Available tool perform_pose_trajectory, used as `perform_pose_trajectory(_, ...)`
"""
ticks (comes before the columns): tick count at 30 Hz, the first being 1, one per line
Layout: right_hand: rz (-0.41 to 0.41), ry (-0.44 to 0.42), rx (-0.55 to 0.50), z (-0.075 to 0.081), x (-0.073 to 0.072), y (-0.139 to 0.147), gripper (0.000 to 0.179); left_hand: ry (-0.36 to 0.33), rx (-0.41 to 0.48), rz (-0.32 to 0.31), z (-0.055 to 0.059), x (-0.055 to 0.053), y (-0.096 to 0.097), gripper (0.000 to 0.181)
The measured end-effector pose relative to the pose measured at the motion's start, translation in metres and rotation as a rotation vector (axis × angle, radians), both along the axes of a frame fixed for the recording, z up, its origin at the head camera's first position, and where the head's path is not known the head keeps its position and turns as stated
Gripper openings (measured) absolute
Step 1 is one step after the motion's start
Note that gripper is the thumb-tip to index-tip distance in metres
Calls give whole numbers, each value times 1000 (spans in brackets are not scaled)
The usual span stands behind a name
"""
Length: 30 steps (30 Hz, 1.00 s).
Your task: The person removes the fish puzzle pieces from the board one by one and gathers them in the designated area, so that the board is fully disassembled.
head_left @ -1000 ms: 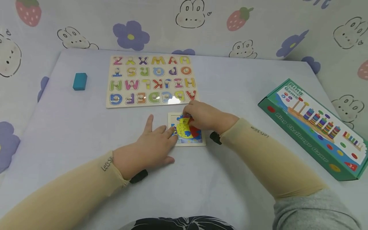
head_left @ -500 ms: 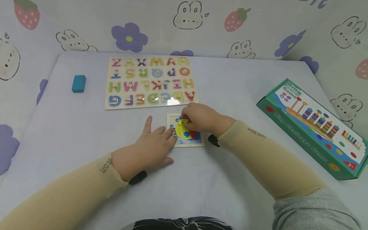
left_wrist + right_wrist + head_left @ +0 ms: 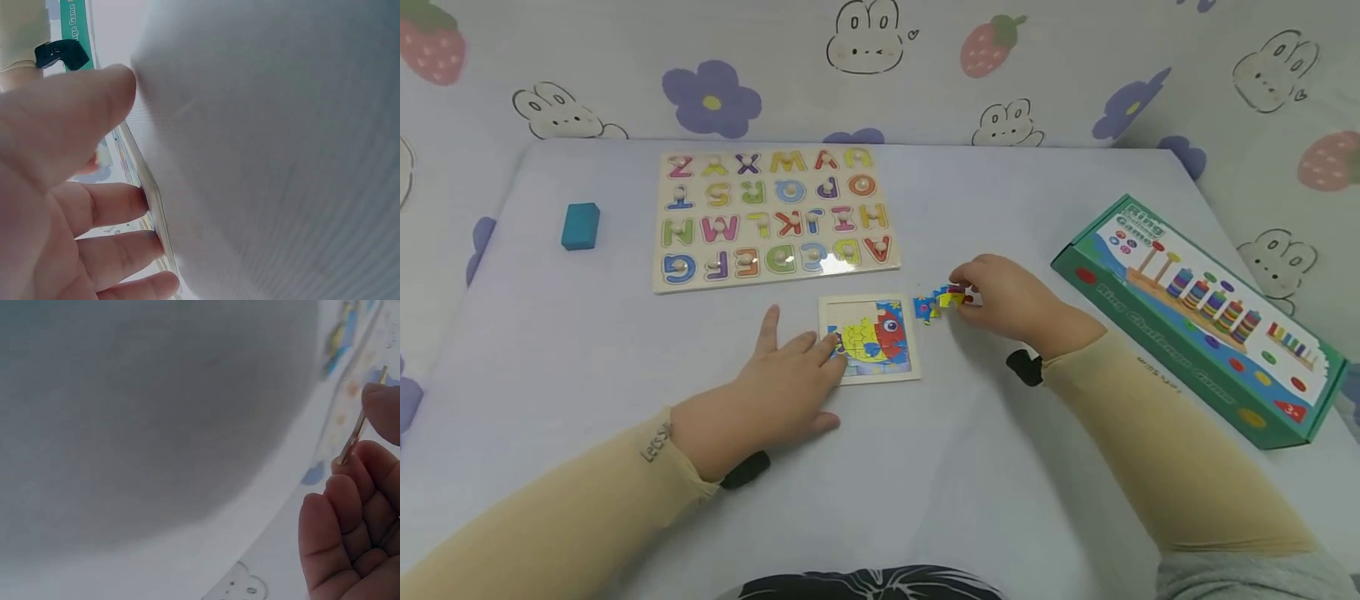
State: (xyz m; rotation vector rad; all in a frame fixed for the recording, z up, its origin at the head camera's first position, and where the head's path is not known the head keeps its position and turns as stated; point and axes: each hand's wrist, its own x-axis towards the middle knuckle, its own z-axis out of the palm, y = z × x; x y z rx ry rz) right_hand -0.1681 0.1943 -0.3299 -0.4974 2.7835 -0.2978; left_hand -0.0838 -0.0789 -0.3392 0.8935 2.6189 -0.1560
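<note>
In the head view a small wooden jigsaw puzzle (image 3: 868, 377) shows a yellow fish with a red head; bare wood shows along its upper left. My left hand (image 3: 775, 392) lies with spread fingers at its left side, fingertips over the frame's edge. To the right of the puzzle, my right hand (image 3: 1003, 300) pinches a thin jigsaw piece (image 3: 953, 297), yellow and dark red. Close beside that piece are blue jigsaw pieces (image 3: 925, 308) on the table. The right wrist view shows the pinched piece (image 3: 354, 439) edge-on between thumb and fingers.
Behind the puzzle lies a wooden alphabet peg board (image 3: 775, 221). A teal block (image 3: 581, 226) sits at the back left. On the right, a green Ring Challenge Game box (image 3: 1198, 325) lies at an angle. A patterned cloth (image 3: 925, 108) rises behind the table.
My right hand has moved right, off the puzzle, with a jigsaw piece, uncovering the fish's red head. My left hand has stayed at the puzzle's left side. The head view has shifted slightly.
</note>
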Motion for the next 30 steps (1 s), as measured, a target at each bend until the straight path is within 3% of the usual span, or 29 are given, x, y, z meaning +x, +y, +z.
perform_pose_trajectory(7, 11, -36, 40, -12, -6, 12, 29, 13, 12, 3, -2, 2, -4, 78)
perform_pose_trajectory(23, 108, -62, 112, -8, -13, 2, 29, 21, 19, 13, 1, 3, -6, 77)
perform_pose_trajectory(26, 106, -56, 111, -2, -11, 2, 33, 15, 21, 9, 0, 2, -4, 77)
perform_pose_trajectory(30, 74, -22, 63, 20, -4, -6, 38, 8, 29, 0, -1, 1, -3, 77)
